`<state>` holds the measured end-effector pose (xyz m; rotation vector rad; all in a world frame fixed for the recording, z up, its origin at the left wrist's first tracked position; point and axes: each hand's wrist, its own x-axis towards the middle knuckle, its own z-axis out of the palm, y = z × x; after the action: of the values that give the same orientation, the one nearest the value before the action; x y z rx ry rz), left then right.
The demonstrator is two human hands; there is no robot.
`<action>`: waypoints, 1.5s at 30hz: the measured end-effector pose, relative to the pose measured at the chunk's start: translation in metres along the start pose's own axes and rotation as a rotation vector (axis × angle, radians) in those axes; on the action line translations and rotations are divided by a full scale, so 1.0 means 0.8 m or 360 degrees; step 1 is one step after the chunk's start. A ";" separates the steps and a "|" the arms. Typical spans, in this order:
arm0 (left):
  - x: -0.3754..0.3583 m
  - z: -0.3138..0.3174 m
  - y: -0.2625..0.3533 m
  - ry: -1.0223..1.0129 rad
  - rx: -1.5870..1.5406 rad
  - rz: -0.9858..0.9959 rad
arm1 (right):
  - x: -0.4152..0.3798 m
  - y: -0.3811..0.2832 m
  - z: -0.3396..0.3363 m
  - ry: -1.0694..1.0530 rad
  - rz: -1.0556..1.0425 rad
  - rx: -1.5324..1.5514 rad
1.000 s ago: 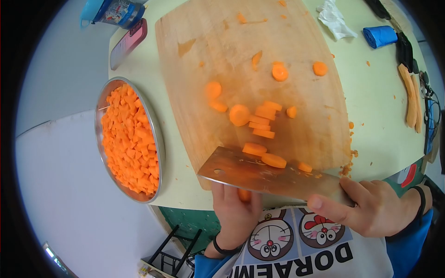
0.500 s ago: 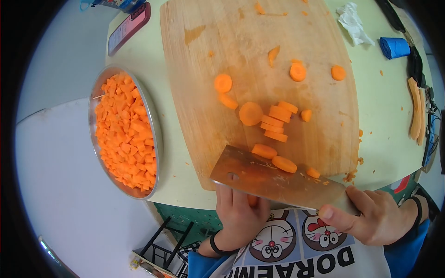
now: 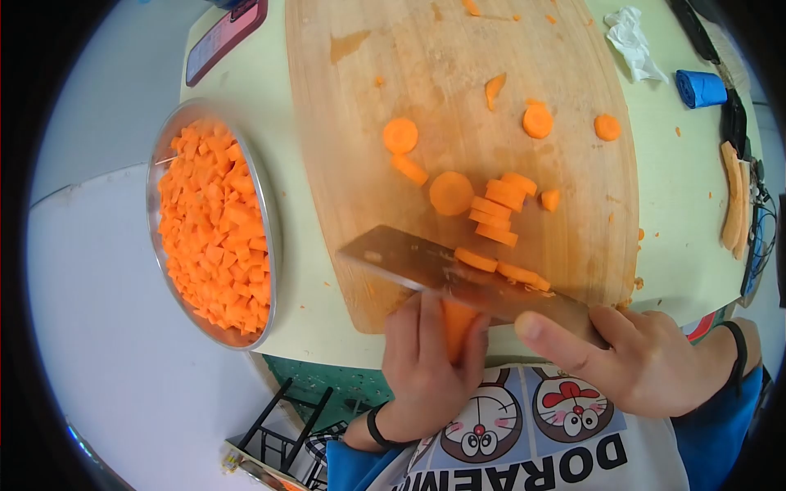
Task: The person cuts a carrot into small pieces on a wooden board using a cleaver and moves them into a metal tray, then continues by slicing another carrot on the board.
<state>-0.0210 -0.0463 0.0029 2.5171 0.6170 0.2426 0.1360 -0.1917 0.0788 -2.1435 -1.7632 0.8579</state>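
Observation:
My left hand is closed round a carrot at the near edge of the wooden cutting board. In my right hand is a cleaver, its handle hidden by the fingers. The broad blade slants across the board right by the carrot's far end, slightly blurred at its left tip. Just beyond the blade lie two carrot slices. Further up, a leaning row of carrot slices rests near a large round slice.
To the left stands a metal bowl heaped with diced carrot. A phone lies at the upper left. On the right are a crumpled tissue, a blue roll and long orange-brown strips.
The cleaver has moved left and a little up, uncovering more of the carrot in my left hand. The view has shifted slightly.

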 end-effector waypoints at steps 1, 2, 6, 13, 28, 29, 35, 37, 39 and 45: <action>0.001 0.001 0.001 0.0006 0.0024 0.0022 | 0.003 -0.002 -0.001 -0.0038 0.0016 -0.0027; 0.001 0.001 0.003 0.0016 0.0049 0.0043 | 0.006 -0.004 -0.002 -0.0075 0.0029 -0.0056; 0.003 -0.001 0.006 0.0066 0.0081 0.0036 | 0.007 -0.001 -0.005 -0.0002 0.0109 -0.0024; 0.004 -0.008 0.008 0.0028 -0.0100 -0.0155 | -0.001 0.018 -0.008 0.0237 0.0123 0.0256; 0.024 -0.004 -0.012 0.0165 -0.0262 -0.0014 | -0.021 0.019 0.001 0.0781 0.0256 0.0129; 0.023 -0.005 -0.015 0.0184 -0.0346 -0.0018 | -0.023 0.020 0.002 0.0795 0.0268 0.0145; 0.017 -0.012 -0.025 0.0111 -0.0559 -0.0021 | -0.030 0.025 0.013 0.0899 0.0292 0.0204; 0.018 -0.011 -0.032 0.0118 -0.0657 -0.0027 | -0.030 0.025 0.011 0.0927 0.0277 0.0198; 0.018 -0.012 -0.034 0.0123 -0.0744 -0.0053 | -0.030 0.025 0.010 0.0895 0.0264 0.0182; 0.018 -0.013 -0.037 0.0049 -0.1148 -0.0297 | -0.032 0.023 0.011 0.0934 0.0255 0.0153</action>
<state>-0.0224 -0.0125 -0.0036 1.7571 0.6313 0.3599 0.1433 -0.2220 0.0697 -2.1918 -1.2452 0.2806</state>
